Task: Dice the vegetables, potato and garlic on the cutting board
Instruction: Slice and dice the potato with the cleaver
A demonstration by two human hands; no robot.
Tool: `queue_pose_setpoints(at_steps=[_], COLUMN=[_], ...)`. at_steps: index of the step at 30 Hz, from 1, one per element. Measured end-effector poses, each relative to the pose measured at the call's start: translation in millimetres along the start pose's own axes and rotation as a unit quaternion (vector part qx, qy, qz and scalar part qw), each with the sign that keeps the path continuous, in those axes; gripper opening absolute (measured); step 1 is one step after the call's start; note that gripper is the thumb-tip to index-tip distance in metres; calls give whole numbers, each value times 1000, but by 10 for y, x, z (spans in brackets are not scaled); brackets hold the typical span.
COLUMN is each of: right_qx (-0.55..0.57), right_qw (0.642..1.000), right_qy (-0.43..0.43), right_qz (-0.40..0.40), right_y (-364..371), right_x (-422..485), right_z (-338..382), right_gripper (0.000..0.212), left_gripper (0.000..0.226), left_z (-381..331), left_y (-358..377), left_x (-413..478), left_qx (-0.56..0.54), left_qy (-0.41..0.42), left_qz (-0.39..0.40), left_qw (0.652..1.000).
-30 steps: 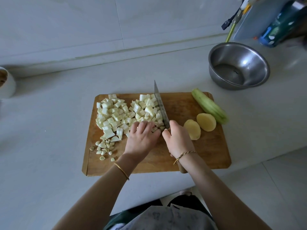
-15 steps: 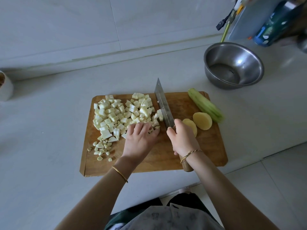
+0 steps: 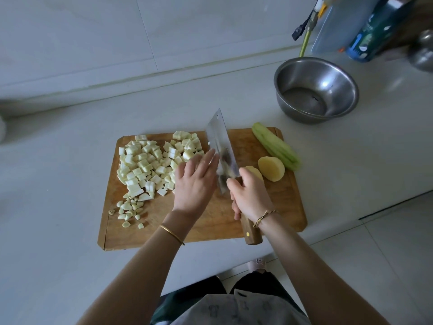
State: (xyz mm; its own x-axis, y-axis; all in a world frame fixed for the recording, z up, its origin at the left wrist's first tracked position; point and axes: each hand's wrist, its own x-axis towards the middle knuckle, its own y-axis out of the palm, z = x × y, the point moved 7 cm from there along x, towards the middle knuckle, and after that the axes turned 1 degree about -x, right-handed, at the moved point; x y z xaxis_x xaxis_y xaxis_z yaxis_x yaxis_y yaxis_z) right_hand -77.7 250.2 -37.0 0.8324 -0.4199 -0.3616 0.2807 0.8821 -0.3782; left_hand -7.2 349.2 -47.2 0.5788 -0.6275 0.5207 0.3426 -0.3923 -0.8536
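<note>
The right hand (image 3: 251, 195) grips the cleaver (image 3: 220, 141) by its handle. The left hand (image 3: 195, 181), fingers straight and together, lies flat on the blade's left face. Clinging bits should be wiped left toward the diced pile (image 3: 145, 165), fingers clear of the edge. The potato halves (image 3: 271, 168) lie just right on the cutting board (image 3: 210, 226).

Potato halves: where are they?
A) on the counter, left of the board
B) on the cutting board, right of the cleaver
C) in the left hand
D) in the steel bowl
B: both potato halves lie on the cutting board, right of the cleaver that the right hand grips; no potato shows in the steel bowl.
</note>
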Motion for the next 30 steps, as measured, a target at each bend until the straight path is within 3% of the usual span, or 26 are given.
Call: queue_pose_setpoints(at_steps=[5,14,17,20,22,23,26,30], right_qx=[111,111,101,55,18,0,-70,-109], right_qw=[993,994,994,997,998,998,995,990], right_qy=[40,0,-14,-33,-44,-51,-66,-85], right_qz=[11,-16,-28,-38,-32,-26,7,36], right_y=[37,-445,-797,-1130,-1252,-1285,-1298,-1206], right_x=[41,27,0,-9,17,38,112,139], right_z=[-18,-13,-14,-23,-59,-77,-136,-158], right_gripper=[11,27,19,26,32,33,31,30], left_gripper=[37,22,23,38,67,83,105,95], left_z=[51,84,-81,-358,-533,-620,-807,-862], left_y=[78,-28,-140,-9,168,234,394,489], left_x=[9,36,160,244,182,164,160,193], left_qx=[21,39,-44,-215,-299,-303,-212,-136], left_qy=[8,-17,-65,-133,-210,-224,-207,-203], left_qz=[22,0,-9,137,256,289,334,339], left_qw=[999,999,997,958,895,880,895,909])
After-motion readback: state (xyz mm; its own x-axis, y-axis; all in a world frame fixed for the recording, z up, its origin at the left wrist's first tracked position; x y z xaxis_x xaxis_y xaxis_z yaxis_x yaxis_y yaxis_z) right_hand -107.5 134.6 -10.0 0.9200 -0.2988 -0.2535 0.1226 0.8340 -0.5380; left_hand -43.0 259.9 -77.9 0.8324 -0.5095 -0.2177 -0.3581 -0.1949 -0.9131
